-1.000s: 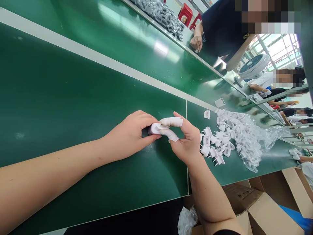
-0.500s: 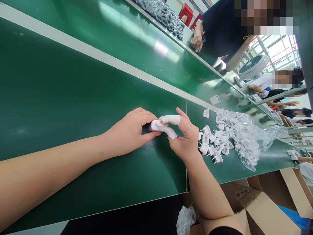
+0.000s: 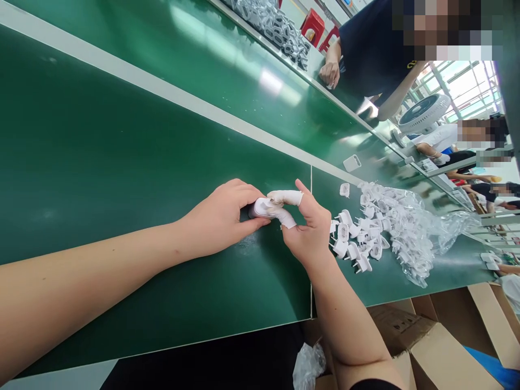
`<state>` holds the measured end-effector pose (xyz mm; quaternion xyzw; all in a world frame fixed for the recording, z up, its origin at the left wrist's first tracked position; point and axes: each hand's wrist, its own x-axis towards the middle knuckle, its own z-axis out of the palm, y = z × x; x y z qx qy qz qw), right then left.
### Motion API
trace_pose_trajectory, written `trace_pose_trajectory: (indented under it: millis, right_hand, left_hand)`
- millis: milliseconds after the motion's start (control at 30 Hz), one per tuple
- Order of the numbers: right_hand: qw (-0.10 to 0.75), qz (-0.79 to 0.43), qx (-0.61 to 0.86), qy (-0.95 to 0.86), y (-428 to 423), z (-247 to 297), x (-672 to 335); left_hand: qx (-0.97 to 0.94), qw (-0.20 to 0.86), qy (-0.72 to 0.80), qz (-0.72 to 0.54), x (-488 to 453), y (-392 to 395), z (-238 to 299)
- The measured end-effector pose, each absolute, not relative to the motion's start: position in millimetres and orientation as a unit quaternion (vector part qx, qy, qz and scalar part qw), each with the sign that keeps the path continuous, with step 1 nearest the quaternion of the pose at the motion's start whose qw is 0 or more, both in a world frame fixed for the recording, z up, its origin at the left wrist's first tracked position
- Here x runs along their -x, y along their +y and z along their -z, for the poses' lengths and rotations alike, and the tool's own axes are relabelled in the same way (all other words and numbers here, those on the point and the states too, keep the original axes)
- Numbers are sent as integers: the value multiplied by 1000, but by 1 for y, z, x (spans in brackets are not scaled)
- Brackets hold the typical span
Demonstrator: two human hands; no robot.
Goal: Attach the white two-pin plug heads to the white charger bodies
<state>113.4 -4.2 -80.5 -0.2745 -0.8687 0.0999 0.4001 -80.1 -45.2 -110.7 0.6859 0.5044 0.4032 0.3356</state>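
Note:
My left hand (image 3: 221,216) is curled round a small white charger body (image 3: 260,208) just above the green table (image 3: 122,162). My right hand (image 3: 309,227) meets it from the right; its thumb and forefinger wear white finger cots and pinch the end of the same white part. Most of the part is hidden by my fingers. Right of my right hand lies a heap of white plug pieces (image 3: 365,238), partly spilling from a clear plastic bag (image 3: 422,238).
A single white case (image 3: 351,162) lies further back on the belt. A person in a dark shirt rests a hand (image 3: 330,73) on the far rail beside a pile of white parts (image 3: 276,24). Cardboard boxes (image 3: 439,346) stand below the table edge. A fan (image 3: 422,111) is behind.
Both hands have stayed together on the white part, shifting only slightly; the view has drifted a little.

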Motion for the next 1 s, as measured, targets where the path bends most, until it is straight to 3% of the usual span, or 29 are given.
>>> trace_pose_trajectory:
  millis: [600, 800, 1000]
  right_hand:
    - [377, -141, 336, -852, -5, 92, -109]
    - [380, -246, 362, -815, -2, 100, -107]
    - [394, -497, 372, -677, 11, 99, -112]
  left_hand:
    - [-677, 336, 524, -393, 79, -44, 115]
    - [-670, 324, 549, -380, 82, -43, 122]
    - [-595, 400, 581, -384, 81, -46, 105]
